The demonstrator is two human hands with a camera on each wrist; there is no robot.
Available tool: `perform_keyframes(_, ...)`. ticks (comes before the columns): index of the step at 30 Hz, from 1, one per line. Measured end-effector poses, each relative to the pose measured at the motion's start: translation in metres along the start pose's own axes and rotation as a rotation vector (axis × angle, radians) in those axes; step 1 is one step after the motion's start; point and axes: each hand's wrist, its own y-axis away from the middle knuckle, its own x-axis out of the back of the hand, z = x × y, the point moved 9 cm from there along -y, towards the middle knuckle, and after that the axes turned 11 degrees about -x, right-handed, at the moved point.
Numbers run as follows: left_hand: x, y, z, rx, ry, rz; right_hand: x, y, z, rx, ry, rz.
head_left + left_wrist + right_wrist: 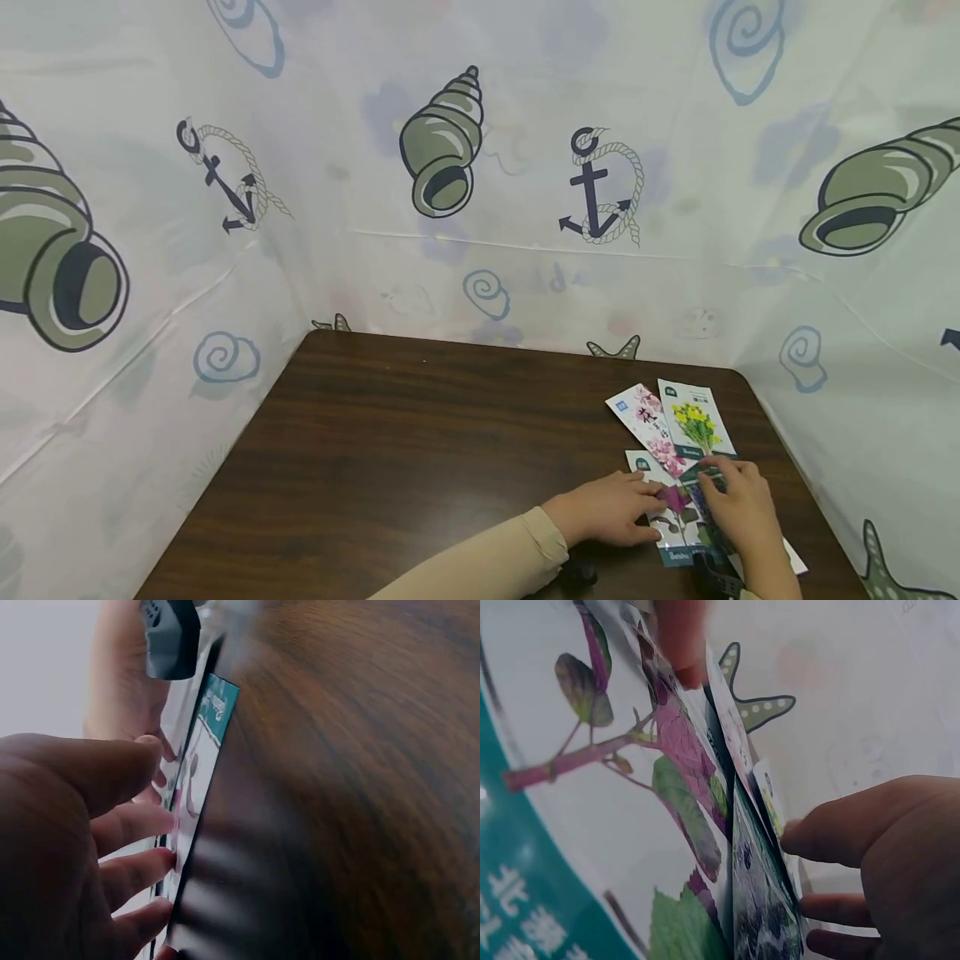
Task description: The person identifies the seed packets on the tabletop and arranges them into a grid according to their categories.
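Note:
Several flat seed packets with flower pictures lie overlapping at the table's right side. My left hand (611, 508) rests with outstretched fingertips on the packet with a purple-pink flower (675, 533); in the left wrist view, its fingers (135, 866) reach that packet's face. My right hand (750, 508) is over a dark purple-flowered packet (761, 907), thumb and fingertips at its surface. Just beyond are a pink-blossom packet (645, 421) and a yellow-flower packet (693, 417). Another white packet corner (795, 557) shows beside the right wrist.
The dark brown wooden table (390, 450) stretches left of the packets. White cloth (525, 283) printed with shells and anchors hangs around its back and sides. A small black object (579, 573) is at the left wrist, and a black wrist device (716, 575) at the right.

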Motion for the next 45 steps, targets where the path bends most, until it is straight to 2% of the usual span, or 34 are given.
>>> perform_keyframes(5, -0.001, 0.0, 0.002, -0.008, -0.069, 0.017, -0.009, -0.001, -0.002, 0.023, 0.064, -0.049)
perform_keyframes(9, 0.003, 0.0, 0.004, -0.006, -0.107, 0.055, -0.012, -0.003, -0.003, 0.044, 0.077, -0.033)
perform_keyframes(14, 0.008, 0.001, 0.003, 0.035, -0.106, 0.085, -0.012, -0.004, -0.003, 0.048, 0.073, -0.001)
perform_keyframes(22, 0.015, 0.007, 0.0, 0.12, -0.127, 0.135, -0.015, -0.003, -0.003, 0.045, 0.061, -0.009)
perform_keyframes(28, 0.017, 0.011, -0.003, 0.179, -0.163, 0.13, -0.016, -0.002, -0.003, 0.038, 0.041, -0.037)
perform_keyframes(36, 0.011, 0.017, -0.004, 0.23, -0.172, 0.061, -0.014, 0.0, -0.006, 0.049, 0.047, -0.029)
perform_keyframes(45, 0.014, 0.021, -0.001, 0.228, -0.251, 0.054, -0.013, -0.001, -0.006, 0.057, 0.038, -0.039)
